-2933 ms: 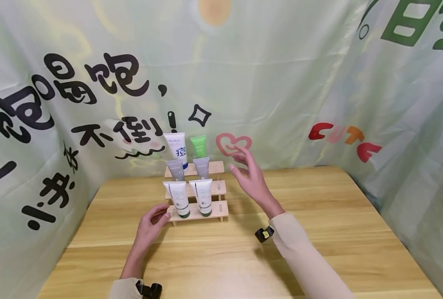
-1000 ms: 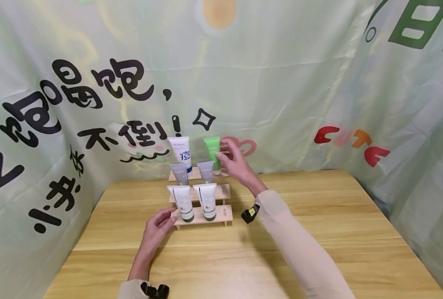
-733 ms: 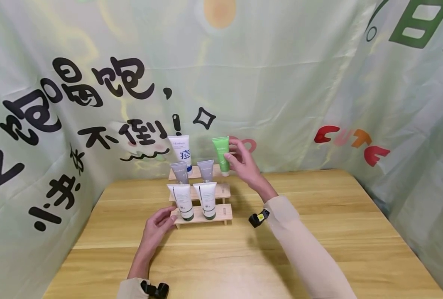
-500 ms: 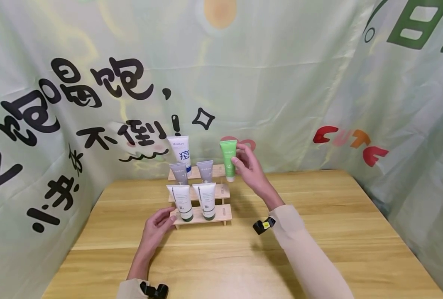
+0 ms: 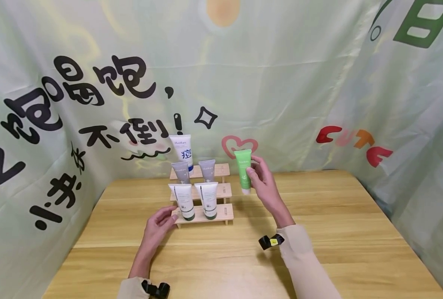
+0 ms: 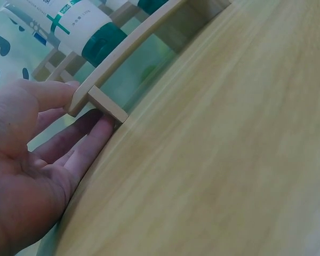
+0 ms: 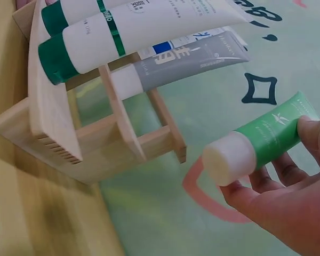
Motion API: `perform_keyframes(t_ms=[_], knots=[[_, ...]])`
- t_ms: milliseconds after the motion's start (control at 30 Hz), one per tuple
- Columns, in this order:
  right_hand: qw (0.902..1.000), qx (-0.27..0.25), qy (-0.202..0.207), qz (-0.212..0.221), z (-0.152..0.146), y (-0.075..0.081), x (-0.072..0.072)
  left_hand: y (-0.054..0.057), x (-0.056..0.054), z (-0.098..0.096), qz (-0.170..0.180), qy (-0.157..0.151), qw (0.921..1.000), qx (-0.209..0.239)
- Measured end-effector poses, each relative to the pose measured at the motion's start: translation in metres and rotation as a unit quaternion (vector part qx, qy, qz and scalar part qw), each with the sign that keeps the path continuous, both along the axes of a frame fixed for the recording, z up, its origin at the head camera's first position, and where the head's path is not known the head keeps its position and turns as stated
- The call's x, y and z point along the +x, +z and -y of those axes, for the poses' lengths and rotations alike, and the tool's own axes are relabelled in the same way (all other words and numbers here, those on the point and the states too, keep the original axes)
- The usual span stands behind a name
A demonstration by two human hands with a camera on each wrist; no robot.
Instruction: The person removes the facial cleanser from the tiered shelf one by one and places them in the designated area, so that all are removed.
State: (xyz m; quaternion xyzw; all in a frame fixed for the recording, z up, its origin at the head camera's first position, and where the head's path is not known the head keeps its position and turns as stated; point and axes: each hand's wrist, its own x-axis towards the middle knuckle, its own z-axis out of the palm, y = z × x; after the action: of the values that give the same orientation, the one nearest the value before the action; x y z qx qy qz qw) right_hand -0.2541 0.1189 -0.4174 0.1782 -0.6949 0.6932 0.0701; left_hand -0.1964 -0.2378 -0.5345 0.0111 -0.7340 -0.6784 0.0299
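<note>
Our right grip (image 5: 265, 182) pinches a green tube (image 5: 243, 169) between thumb and fingers; we hold it nearly upright, white cap (image 7: 229, 158) down, just beyond the right end of a wooden rack (image 5: 226, 211) and apart from it. Our left grip (image 5: 157, 226) is curled about the left end of the rack's front tier, some fingers beneath the plank (our left wrist view shows them by the leg). On that tier we see two white tubes (image 5: 182, 199); on the middle one, two grey tubes (image 5: 207, 169); on the top, a taller white tube (image 5: 182, 146). The rack stands on a wood-grained table (image 5: 329, 207), before a printed cloth (image 5: 281, 83).
</note>
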Motion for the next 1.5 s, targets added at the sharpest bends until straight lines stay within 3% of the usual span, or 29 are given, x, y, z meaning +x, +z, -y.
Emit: perform_keyframes(t_ms=[167,300,433,567,767,900,1133,1500], knots=[[0.999,-0.018,-0.031,0.024,-0.001,-0.01,-0.001,0.0,0.001,0.0,-0.001,0.004,1.0,-0.003],[0.9946,-0.032,-0.062,0.078,-0.003,-0.016,-0.002,0.0,0.0,-0.001,-0.004,0.001,1.0,-0.003],[0.9903,-0.029,-0.063,0.121,-0.007,-0.022,-0.002,0.001,0.0,-0.001,-0.006,-0.002,0.9999,-0.008],[0.99,-0.018,-0.076,0.117,-0.01,-0.029,-0.003,0.001,0.0,-0.001,-0.003,0.0,0.9999,-0.013],[0.9854,-0.055,-0.117,0.11,-0.013,-0.039,-0.008,0.001,0.0,-0.001,0.002,0.001,0.9999,-0.012],[0.9842,-0.05,-0.11,0.13,-0.014,-0.047,-0.011,0.001,0.001,0.0,0.001,0.002,0.9999,-0.01],[0.9833,-0.032,-0.051,0.172,-0.014,-0.055,-0.013,0.002,0.0,0.0,0.005,0.005,1.0,-0.005],[0.9813,-0.021,-0.092,0.168,-0.011,-0.073,-0.021,0.001,-0.001,0.0,0.007,0.005,1.0,-0.003]])
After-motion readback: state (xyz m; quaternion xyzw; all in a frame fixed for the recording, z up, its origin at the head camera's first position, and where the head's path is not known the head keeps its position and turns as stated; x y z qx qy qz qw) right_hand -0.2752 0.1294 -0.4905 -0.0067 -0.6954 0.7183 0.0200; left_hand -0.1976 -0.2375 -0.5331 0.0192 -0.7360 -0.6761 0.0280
